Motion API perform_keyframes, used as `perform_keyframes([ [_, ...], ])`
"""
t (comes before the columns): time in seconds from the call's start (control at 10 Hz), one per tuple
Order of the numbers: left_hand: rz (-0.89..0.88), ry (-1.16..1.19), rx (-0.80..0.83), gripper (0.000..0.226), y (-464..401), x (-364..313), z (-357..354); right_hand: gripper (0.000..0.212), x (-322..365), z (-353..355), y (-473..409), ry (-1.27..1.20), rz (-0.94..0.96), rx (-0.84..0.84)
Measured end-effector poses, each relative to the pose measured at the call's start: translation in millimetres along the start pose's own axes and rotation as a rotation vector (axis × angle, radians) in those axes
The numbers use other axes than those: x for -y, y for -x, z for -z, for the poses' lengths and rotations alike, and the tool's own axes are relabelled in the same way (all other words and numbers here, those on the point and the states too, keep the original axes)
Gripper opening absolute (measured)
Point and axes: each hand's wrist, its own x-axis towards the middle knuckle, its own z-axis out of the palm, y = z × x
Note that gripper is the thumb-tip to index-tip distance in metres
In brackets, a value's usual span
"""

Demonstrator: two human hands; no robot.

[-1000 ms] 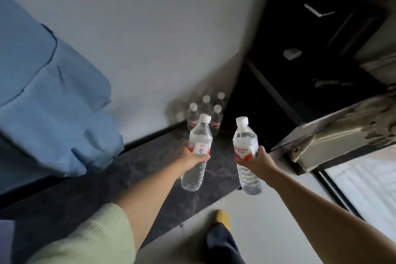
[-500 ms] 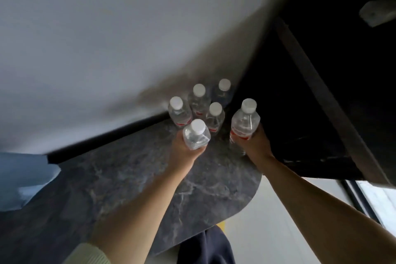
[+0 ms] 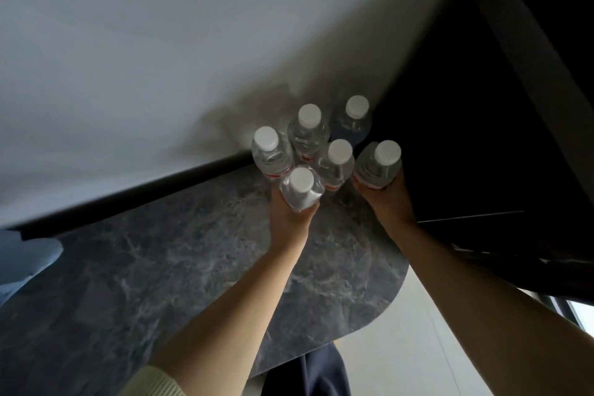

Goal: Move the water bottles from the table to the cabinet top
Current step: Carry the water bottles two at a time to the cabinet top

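Note:
Several clear water bottles [image 3: 308, 135] with white caps and red labels stand clustered in the far corner of the dark marble cabinet top [image 3: 180, 267], against the white wall. My left hand [image 3: 289, 215] grips a bottle [image 3: 301, 190] upright at the near edge of the cluster. My right hand [image 3: 385, 199] grips another bottle [image 3: 379, 164] at the cluster's right side, beside a dark panel. Both bottles' bases are hidden by my hands, so I cannot tell whether they rest on the surface.
A tall dark panel [image 3: 482, 106] rises right of the bottles. A black strip [image 3: 135, 193] runs along the wall's foot. Blue cloth [image 3: 22, 260] lies at the left edge. The cabinet top's rounded corner [image 3: 385, 305] ends over pale floor.
Both hands carried their bottles forward and down to the cluster in the corner. The view has swung toward the corner, and the blue cloth has slid out to the left.

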Motion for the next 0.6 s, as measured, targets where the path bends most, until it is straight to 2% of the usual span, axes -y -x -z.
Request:
perform_keyframes([
  [0.1, -0.008, -0.006, 0.02, 0.059, -6.6, 3.8, 1.0, 0.075, 0.1, 0.7, -6.4, -0.024, 0.002, 0.014],
  [0.2, 0.002, 0.004, 0.062, 0.058, -5.8, 3.9, 2.8, 0.059, 3.3, 1.0, -4.8, 0.11, 0.069, 0.101],
  [0.3, -0.008, -0.048, 0.121, 0.05, -5.6, -1.4, 4.0, 0.07, 10.0, 5.7, 4.1, 0.079, 0.067, 0.037],
  [0.4, -0.013, -0.111, 0.204, 0.043, -4.8, -11.6, 11.3, 0.084, 19.3, 12.3, 16.5, 0.022, 0.009, 0.054],
  [0.6, 0.06, -0.307, 0.186, 0.065, 32.1, -35.4, 42.4, 0.096, 36.9, 37.3, 62.3, 0.007, -0.171, 0.101],
])
